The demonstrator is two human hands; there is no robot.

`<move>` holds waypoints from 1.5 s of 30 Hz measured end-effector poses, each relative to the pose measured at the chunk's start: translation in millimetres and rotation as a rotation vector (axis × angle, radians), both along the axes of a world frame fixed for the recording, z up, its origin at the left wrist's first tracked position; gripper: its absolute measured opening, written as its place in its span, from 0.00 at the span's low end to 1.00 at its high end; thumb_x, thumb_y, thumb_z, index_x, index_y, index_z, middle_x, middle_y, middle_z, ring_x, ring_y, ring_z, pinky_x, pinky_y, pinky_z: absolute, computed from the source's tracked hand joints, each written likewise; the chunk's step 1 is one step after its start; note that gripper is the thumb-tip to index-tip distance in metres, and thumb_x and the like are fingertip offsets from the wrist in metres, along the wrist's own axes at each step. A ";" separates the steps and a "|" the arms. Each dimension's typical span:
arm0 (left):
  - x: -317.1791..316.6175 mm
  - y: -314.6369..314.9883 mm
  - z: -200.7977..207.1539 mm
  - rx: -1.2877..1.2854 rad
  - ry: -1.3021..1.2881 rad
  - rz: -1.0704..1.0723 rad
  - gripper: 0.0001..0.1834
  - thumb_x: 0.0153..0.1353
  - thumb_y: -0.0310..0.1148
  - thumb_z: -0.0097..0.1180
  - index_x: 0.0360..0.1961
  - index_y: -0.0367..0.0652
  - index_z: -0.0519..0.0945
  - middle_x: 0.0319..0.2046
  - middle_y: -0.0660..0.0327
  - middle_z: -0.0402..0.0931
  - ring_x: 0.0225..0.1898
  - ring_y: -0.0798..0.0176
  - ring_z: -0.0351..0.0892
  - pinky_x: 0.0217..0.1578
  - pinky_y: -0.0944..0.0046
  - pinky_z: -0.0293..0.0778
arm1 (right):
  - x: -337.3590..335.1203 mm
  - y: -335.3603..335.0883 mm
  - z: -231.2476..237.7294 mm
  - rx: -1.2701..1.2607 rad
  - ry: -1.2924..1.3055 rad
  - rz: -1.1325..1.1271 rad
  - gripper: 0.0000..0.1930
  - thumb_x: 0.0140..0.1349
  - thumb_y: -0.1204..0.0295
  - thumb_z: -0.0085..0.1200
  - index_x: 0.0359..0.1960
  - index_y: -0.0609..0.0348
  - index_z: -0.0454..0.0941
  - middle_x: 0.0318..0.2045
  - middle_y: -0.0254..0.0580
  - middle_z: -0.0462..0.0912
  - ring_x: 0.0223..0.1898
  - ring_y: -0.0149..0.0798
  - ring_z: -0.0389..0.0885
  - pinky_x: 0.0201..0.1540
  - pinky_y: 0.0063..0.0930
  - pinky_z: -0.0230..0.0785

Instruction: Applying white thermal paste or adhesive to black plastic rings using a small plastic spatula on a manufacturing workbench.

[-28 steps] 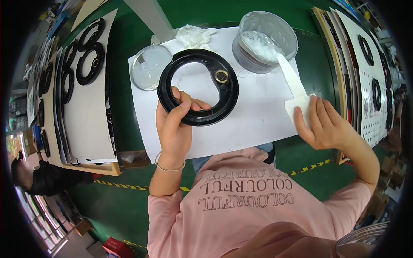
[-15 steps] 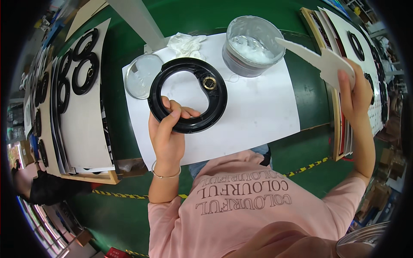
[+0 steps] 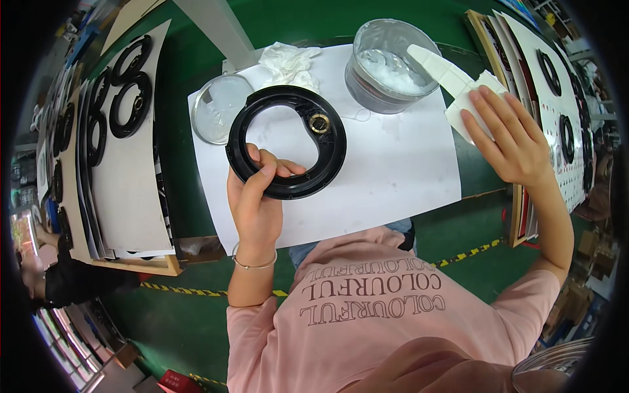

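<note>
My left hand grips a black plastic ring-shaped part by its lower left rim, thumb on top and fingers through the opening. A round brass-coloured insert sits in the wider right side of the ring. My right hand is closed on the broad end of a flat white spatula. Its narrow tip reaches over the rim of a translucent tub containing whitish, grease-like paste. Whether the tip touches the paste, I cannot tell.
A white sheet covers the green table, with a clear round lid and crumpled tissue on it. Boards bearing black rings stand at left; more boards stand at right. Behind the lid rises a grey post. Another person's dark sleeve shows far left.
My right hand has swung left and turned its back upward, bringing the spatula's tip further in over the tub. My left hand and the ring have hardly moved.
</note>
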State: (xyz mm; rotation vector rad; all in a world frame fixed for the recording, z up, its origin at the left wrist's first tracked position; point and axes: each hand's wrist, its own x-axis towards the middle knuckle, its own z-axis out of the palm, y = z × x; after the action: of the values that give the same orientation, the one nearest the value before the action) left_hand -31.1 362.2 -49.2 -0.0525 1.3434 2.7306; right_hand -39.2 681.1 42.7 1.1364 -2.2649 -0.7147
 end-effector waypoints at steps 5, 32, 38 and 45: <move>-1.0 -0.3 -1.7 0.002 0.002 -0.010 0.09 0.52 0.22 0.42 0.35 0.40 0.62 0.22 0.60 0.66 0.30 0.56 0.73 0.38 0.57 0.68 | -1.9 -1.6 -6.7 0.033 -0.067 0.003 0.12 0.51 0.74 0.47 0.39 0.60 0.73 0.43 0.44 0.74 0.48 0.41 0.72 0.52 0.34 0.62; 0.8 9.8 -0.8 -0.006 0.009 -0.044 0.09 0.52 0.20 0.42 0.35 0.40 0.62 0.21 0.59 0.67 0.30 0.55 0.75 0.36 0.59 0.69 | -24.4 4.0 40.5 -0.563 -0.299 -0.311 0.15 0.61 0.65 0.41 0.47 0.58 0.67 0.26 0.42 0.77 0.19 0.30 0.76 0.20 0.17 0.66; 3.3 8.2 -3.3 -0.007 0.001 -0.027 0.09 0.51 0.20 0.43 0.35 0.40 0.62 0.21 0.58 0.67 0.30 0.55 0.75 0.36 0.59 0.70 | -35.3 0.7 19.5 -1.038 -0.590 -0.578 0.19 0.61 0.62 0.42 0.49 0.60 0.65 0.26 0.38 0.75 0.25 0.24 0.75 0.24 0.15 0.67; -2.8 8.0 -3.3 -0.005 0.023 -0.045 0.08 0.53 0.21 0.42 0.35 0.40 0.62 0.22 0.58 0.68 0.30 0.54 0.75 0.36 0.59 0.70 | -38.9 7.7 3.0 -1.385 -0.815 -0.656 0.21 0.59 0.59 0.44 0.48 0.62 0.65 0.25 0.36 0.76 0.20 0.22 0.75 0.16 0.11 0.64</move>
State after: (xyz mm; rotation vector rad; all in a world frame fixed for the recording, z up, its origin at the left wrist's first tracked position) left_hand -33.9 370.2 -52.4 0.0080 1.3400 2.6994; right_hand -78.1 688.8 45.7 -0.0888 -2.7787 1.2669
